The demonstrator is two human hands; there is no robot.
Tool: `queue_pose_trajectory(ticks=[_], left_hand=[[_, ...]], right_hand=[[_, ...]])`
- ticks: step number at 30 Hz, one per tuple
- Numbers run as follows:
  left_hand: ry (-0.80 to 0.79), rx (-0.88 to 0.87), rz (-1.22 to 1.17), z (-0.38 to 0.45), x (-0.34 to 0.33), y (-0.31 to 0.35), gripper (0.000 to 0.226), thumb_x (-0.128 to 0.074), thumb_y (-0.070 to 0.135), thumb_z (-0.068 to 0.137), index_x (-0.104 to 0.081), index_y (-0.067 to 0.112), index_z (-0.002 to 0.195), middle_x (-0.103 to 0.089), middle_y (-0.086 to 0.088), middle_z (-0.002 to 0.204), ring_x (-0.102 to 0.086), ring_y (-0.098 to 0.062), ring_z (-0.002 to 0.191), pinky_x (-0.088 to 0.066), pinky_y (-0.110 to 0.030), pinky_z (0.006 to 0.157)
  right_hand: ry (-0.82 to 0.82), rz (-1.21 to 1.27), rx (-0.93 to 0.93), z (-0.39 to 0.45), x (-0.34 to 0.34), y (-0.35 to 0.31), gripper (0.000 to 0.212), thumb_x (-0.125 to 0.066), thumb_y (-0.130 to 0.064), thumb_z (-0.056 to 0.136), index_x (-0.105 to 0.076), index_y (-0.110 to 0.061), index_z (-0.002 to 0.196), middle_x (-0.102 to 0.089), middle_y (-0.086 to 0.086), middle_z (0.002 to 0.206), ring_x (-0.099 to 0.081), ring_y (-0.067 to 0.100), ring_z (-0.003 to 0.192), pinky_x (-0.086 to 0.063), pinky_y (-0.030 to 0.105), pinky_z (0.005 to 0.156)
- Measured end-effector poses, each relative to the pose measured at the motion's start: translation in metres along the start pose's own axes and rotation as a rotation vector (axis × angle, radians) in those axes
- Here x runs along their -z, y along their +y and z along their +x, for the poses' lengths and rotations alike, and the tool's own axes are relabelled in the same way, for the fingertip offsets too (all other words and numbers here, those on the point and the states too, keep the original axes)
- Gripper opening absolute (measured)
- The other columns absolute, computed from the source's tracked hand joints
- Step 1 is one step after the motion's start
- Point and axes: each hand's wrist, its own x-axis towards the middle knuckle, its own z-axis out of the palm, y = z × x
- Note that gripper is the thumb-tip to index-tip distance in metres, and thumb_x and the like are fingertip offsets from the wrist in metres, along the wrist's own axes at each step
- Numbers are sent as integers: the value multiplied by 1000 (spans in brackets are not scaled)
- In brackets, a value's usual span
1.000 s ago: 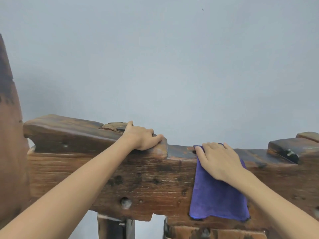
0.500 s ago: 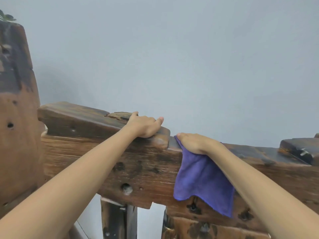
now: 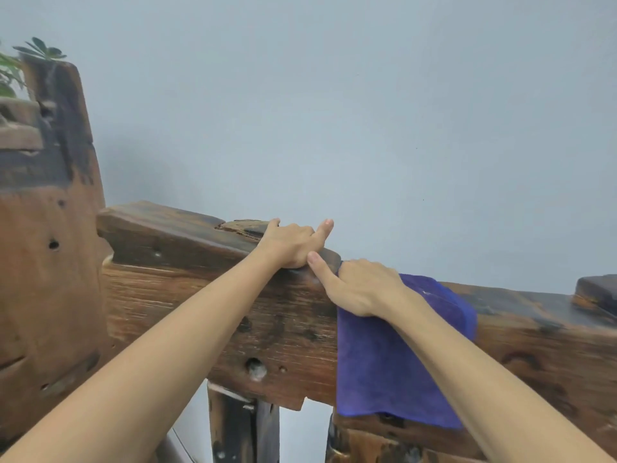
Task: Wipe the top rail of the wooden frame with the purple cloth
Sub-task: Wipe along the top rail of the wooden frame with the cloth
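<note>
The dark, worn top rail (image 3: 521, 297) of the wooden frame runs from left to right across the view. A purple cloth (image 3: 384, 365) is draped over the rail and hangs down its front face. My right hand (image 3: 359, 289) presses flat on the cloth at the rail's top edge, thumb stretched out to the left. My left hand (image 3: 293, 243) rests on the raised block of the rail just to the left, fingers curled over its far edge. The two hands nearly touch.
A tall wooden post (image 3: 43, 248) stands at the left with plant leaves (image 3: 20, 66) behind it. A raised block (image 3: 597, 292) sits on the rail at the far right. A plain grey wall (image 3: 367, 111) lies behind. Vertical wooden legs (image 3: 240, 426) show below the rail.
My right hand and the cloth slid left along the rail until they reached the raised block under my left hand. The view shifted right, bringing the left post and plant into sight.
</note>
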Motion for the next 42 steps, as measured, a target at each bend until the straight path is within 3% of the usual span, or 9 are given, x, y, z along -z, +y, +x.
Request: queue_pose_trajectory(ticks=[5,8,10,13,21,24,29,37,42], left_hand=[[-86,37,19,3,-2,2,92,10,63,93,-65,14,112,-68,-12,121,-53,-24,126,-5,-53,119],[-55,22,-22,4,-5,1,89,11,66,91,-60,13,90,-67,-6,99,-55,-25,121,-5,-55,119],[-52,28,-27,3,-5,1,90,12,65,91,-60,11,93,-66,-6,98,-55,-25,120,-6,-54,119],[-36,51,-56,-1,-2,3,91,12,62,92,-63,11,105,-67,-13,121,-52,-25,128,-7,-52,120],[-45,15,54,4,-6,-2,79,2,61,96,-62,15,104,-66,-14,126,-53,-25,128,-6,-53,119],[-57,15,57,10,-11,-2,84,1,64,95,-64,13,109,-65,-12,127,-52,-25,129,-6,-54,118],[90,-7,8,14,-16,-5,74,-4,66,93,-52,19,64,-61,0,72,-60,-27,95,-18,-53,114],[-90,47,102,28,-13,-7,79,-3,66,94,-58,20,127,-58,-5,140,-46,-23,133,-10,-55,113],[-81,10,136,32,-19,-12,71,-10,68,94,-68,28,109,-65,-3,131,-53,-23,128,-8,-56,115]], right_hand=[[195,-13,179,-31,-14,6,99,-12,-89,82,-63,-9,110,-65,8,113,-57,27,109,-39,41,88],[192,-129,215,-31,-14,-1,96,-15,-98,70,-61,-14,78,-60,2,82,-60,27,91,-37,35,67],[67,-247,146,-13,-6,-8,85,-22,-99,69,-52,-19,66,-54,0,75,-59,27,86,-40,36,67],[-136,-167,29,4,8,-1,94,-34,-101,65,-67,-22,101,-67,-1,105,-62,25,107,-47,41,95],[170,-12,21,-39,-1,80,90,-4,-83,85,-60,-28,127,-60,-11,140,-50,19,134,-38,43,104],[16,-50,-183,-31,18,131,79,-5,-73,89,-57,-36,136,-54,-9,150,-48,23,138,-35,47,109],[-204,15,-416,27,23,141,60,-25,-52,100,-55,-23,143,-42,7,160,-40,30,144,-27,46,118],[50,2,27,-24,-4,60,68,-18,-75,92,-55,-21,110,-61,-2,131,-55,25,125,-37,44,80],[55,-86,30,-76,23,149,74,-18,-76,94,-35,-39,155,-32,-21,163,-29,6,150,-30,41,114]])
